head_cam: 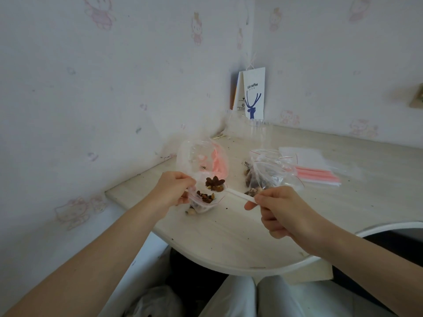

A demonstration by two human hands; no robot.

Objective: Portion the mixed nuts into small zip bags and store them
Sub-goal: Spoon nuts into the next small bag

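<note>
Left hand (174, 188) pinching zip bag (204, 204), right hand (281, 209) holding spoon (238, 194)

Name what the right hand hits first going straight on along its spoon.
Probably the small zip bag that the left hand holds open; the spoon in the right hand hovers above its mouth, though depth is unclear.

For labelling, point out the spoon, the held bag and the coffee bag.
spoon (240, 195), head view, on its handle.
held bag (207, 205), head view, its lower front.
coffee bag (254, 97), head view, its printed face.
</note>
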